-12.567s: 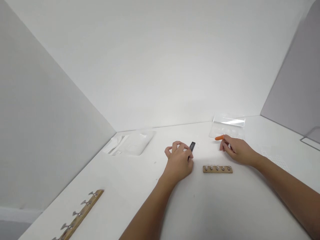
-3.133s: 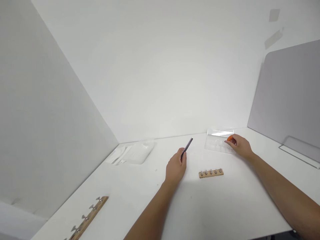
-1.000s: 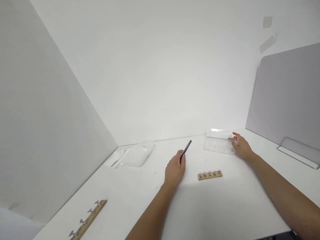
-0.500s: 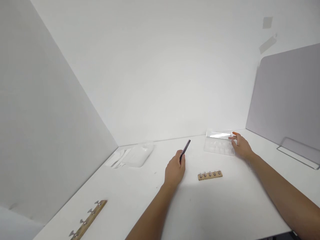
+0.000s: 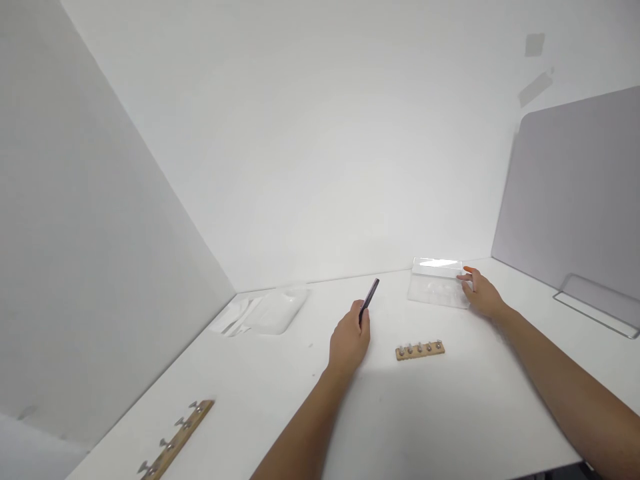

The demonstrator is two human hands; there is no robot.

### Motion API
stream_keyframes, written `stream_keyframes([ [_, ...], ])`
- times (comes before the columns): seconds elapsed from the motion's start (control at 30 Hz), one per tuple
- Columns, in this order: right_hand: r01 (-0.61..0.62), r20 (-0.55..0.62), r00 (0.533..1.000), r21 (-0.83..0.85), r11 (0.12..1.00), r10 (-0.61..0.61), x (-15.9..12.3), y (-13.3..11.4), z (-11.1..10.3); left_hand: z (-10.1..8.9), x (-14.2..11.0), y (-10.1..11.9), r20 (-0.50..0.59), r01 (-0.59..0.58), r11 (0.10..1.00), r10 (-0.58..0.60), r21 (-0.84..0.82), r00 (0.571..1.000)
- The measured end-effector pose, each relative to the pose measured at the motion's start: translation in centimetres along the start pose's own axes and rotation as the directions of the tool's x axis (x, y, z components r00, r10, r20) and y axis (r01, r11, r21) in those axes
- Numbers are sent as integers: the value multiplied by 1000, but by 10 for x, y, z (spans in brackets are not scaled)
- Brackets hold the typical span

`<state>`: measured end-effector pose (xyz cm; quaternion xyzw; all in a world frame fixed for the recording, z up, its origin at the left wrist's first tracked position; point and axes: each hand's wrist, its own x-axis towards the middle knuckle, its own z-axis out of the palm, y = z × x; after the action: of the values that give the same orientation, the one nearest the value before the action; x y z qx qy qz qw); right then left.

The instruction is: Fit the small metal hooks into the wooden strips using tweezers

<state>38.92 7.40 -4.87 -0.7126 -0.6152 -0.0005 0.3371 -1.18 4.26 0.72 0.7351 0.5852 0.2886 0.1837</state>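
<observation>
My left hand (image 5: 350,339) is wrapped around a slim dark object (image 5: 369,297), raised above the white table and seen nearly edge-on; its exact kind does not show. Farther off to the right, my right hand (image 5: 483,293) has its fingers at the right edge of a clear plastic box (image 5: 436,292) with a shiny transparent lid (image 5: 437,267) tilted up at the back. A small orange bit (image 5: 468,269) shows at those fingertips; what it is I cannot make out. Between the hands, closer to me, lies a short wooden strip (image 5: 420,351) with several metal screws standing in it.
Another wooden strip with screws (image 5: 177,441) lies at the front left. A clear plastic bag (image 5: 273,312) rests by the back wall. On the right stand a grey panel (image 5: 575,193) and a metal wire frame (image 5: 597,315). The table's front edge shows at bottom right.
The clear lid at my right hand has changed its tilt, and its glare has moved up. My left hand and the dark object have barely shifted.
</observation>
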Motion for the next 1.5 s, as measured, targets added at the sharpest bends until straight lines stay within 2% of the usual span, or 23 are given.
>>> stream_keyframes([
  [0.47, 3, 44, 999, 17, 1000, -4, -2, -7, -6, 1, 0, -1, -9, -6, 1000, 6, 6, 1000],
  [0.87, 46, 3, 999, -5, 999, -46, -6, -18, -10, 1, -1, -1, -4, -12, 1000, 12, -8, 1000],
  [1.1, 172, -5, 985, 37, 984, -172, -12, -54, -21, 1, 0, -1, 1, -11, 1000, 12, -14, 1000],
  [1.3, 322, 126, 934, 107, 941, -334, -24, -92, -11, 1, 0, -1, 16, -6, 1000, 6, 3, 1000],
  [1.5, 360, 206, 902, 124, 925, -378, -24, -103, -2, 2, 1, -1, 15, -9, 1000, 9, 11, 1000],
])
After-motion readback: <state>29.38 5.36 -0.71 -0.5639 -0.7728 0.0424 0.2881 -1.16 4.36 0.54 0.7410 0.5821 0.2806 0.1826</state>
